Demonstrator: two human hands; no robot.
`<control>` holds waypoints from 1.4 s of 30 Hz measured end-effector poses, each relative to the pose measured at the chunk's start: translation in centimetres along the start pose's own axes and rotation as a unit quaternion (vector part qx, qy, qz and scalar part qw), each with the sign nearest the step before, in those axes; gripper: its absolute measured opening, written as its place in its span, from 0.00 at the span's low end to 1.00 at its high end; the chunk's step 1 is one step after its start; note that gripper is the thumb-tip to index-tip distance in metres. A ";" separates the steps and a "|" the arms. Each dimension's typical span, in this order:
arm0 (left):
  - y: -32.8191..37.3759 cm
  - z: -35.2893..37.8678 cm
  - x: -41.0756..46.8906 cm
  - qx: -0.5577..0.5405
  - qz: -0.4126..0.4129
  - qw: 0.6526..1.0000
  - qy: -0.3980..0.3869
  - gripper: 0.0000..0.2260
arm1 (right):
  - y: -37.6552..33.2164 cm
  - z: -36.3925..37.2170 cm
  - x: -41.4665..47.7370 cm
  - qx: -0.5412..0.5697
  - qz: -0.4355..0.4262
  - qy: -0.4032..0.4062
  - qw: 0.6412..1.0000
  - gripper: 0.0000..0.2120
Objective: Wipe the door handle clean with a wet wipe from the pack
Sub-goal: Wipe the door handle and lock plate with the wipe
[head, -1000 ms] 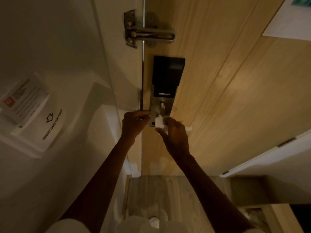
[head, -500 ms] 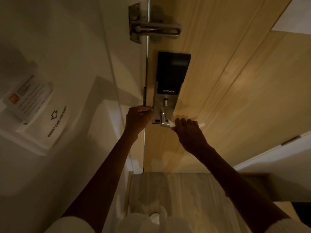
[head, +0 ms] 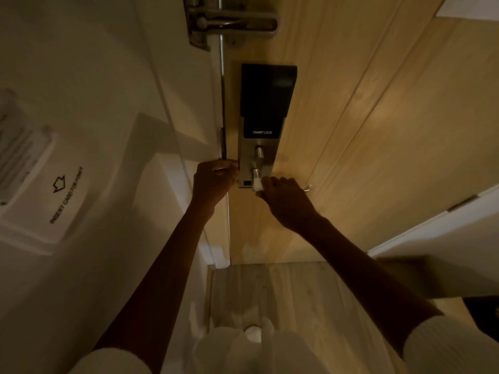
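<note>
Head view: right hand (head: 286,202) wrapped around door handle (head: 255,174), gripping white wet wipe (head: 257,184) against it. Left hand (head: 213,182) curled at door (head: 351,130) edge; its grip probably closed, dim light.

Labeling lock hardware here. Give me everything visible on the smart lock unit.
The smart lock is a tall, narrow unit mounted upright on the wooden door, beside its edge. Its upper part is a black, plastic-looking housing lettered SMART LOCK; below it is a brushed-metal plate with a small knob and the handle's stub. The right hand presses a white wipe there. Left hand sits by the plate's edge; contact unclear.
</note>
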State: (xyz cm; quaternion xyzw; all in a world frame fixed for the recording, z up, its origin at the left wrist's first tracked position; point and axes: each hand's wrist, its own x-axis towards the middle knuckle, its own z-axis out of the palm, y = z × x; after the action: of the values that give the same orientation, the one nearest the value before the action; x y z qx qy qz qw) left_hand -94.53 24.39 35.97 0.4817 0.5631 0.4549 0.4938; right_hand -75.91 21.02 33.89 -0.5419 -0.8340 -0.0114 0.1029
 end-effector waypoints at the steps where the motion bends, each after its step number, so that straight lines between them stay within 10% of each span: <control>1: 0.0 0.0 0.0 0.000 -0.002 1.000 0.002 0.03 | -0.4 0.3 0.2 -0.004 -0.005 0.011 1.000 0.14; 14: 0.5 0.2 -0.3 -0.010 0.001 1.000 0.014 0.04 | 7.5 -1.5 -3.0 0.143 0.015 -0.045 0.989 0.12; 18: 0.5 0.2 -0.3 -0.005 -0.007 1.000 0.014 0.04 | 8.8 -2.0 -6.0 0.220 0.125 0.059 0.966 0.23; 24: 0.7 0.5 -0.6 -0.007 -0.025 0.999 0.020 0.03 | 6.4 -3.0 -4.4 0.206 0.279 0.289 0.892 0.14; 29: 0.9 0.4 -0.8 -0.023 -0.030 0.999 0.024 0.05 | 1.6 -0.4 -3.6 0.156 0.108 0.110 0.976 0.17; 34: 1.1 0.6 -0.8 -0.013 -0.025 0.999 0.033 0.03 | 2.4 -2.3 -3.9 0.300 0.169 0.188 0.920 0.12; 42: 1.0 0.6 -0.8 -0.013 -0.027 0.999 0.033 0.01 | 2.8 -1.2 -3.9 0.195 0.084 0.080 0.974 0.13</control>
State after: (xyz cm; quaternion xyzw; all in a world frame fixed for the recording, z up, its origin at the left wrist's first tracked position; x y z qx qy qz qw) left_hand -93.83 23.76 36.95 0.4443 0.5858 0.4643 0.4938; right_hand -71.62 18.55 34.12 -0.5770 -0.7605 0.1170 0.2740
